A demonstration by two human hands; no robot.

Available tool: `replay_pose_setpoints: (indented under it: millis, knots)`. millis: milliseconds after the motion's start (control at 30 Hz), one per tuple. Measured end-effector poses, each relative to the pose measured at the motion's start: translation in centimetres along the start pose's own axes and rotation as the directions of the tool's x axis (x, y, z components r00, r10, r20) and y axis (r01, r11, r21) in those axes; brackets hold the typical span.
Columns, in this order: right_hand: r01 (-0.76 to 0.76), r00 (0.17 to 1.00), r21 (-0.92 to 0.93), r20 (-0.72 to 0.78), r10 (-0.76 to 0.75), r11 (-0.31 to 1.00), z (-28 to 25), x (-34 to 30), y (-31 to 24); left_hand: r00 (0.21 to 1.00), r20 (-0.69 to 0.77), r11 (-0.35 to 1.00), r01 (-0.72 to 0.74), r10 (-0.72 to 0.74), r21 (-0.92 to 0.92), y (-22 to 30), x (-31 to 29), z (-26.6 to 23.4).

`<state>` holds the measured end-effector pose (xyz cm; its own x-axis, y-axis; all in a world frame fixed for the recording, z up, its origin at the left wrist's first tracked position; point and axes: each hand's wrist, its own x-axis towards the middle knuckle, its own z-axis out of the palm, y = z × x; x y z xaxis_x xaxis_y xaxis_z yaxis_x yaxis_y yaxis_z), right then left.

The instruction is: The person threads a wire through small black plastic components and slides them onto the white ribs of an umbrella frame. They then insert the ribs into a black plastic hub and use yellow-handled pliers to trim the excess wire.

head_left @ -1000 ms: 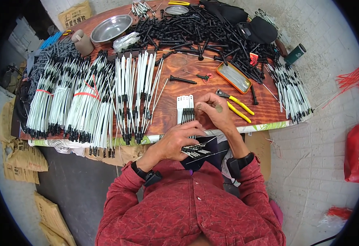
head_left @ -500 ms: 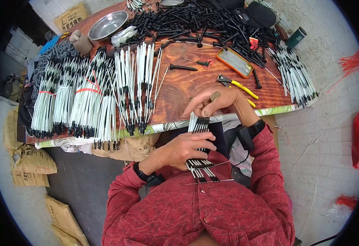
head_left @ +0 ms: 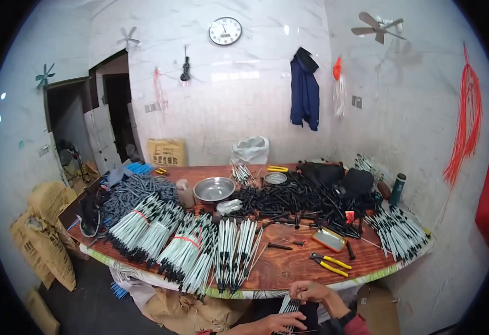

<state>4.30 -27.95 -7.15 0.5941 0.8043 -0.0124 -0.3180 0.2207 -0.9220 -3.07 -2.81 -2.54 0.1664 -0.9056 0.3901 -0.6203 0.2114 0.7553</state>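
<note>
At the lower edge, below the table front, a small bundle of thin white rods with black parts is held close to my body. My left hand lies across its lower part, fingers closed round the rods. My right hand has curled fingers at the upper end of the same bundle, pinching there. The lower rod ends are mostly cut off by the picture's edge. Nearest on the table are yellow-handled pliers and an orange-rimmed tray.
Bundles of white-and-black rods cover the table's left; more rods lie right. A heap of black plastic pieces and a metal bowl stand behind. A dark bottle is at the right edge. Sacks stand left.
My view has tilted up, bringing in the wall, clock and fans, so my hands sit at the lower edge. Both hands keep their hold on the rod bundle.
</note>
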Motion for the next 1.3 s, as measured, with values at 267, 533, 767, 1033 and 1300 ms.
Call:
replay_pose_setpoints:
  millis: [267, 533, 767, 1033, 1300]
  knots:
    - [-0.047, 0.859, 0.122, -0.502, 0.102, 0.991, 0.4, -3.9, 6.0, 1.000, 0.004, 0.999, -0.031, 0.031, -0.034, -4.0, -1.7, 1.6]
    - [0.015, 0.839, -0.976, -0.105, -0.533, 0.217, 10.2, -6.5, -2.3, 0.951, -0.104, 0.923, 0.250, -0.290, -0.294, -2.4, -1.8, 2.0]
    - [0.217, 0.881, -0.818, -0.070, -0.468, 0.532, 14.3, -2.4, -1.4, 0.874, -0.210, 0.892, 0.392, -0.438, -0.227, -7.1, -3.0, 4.3]
    - [0.199, 0.817, -0.606, -0.332, -0.472, 0.770, 9.9, -0.3, -3.9, 0.728, -0.279, 0.703, 0.372, -0.626, -0.607, -5.2, 2.2, -0.5]
    - [0.241, 0.837, -0.359, -0.393, -0.380, 0.902, 7.8, -1.4, -1.0, 0.705, -0.060, 0.592, 0.542, -0.706, -0.597, -5.6, 3.1, 0.2]
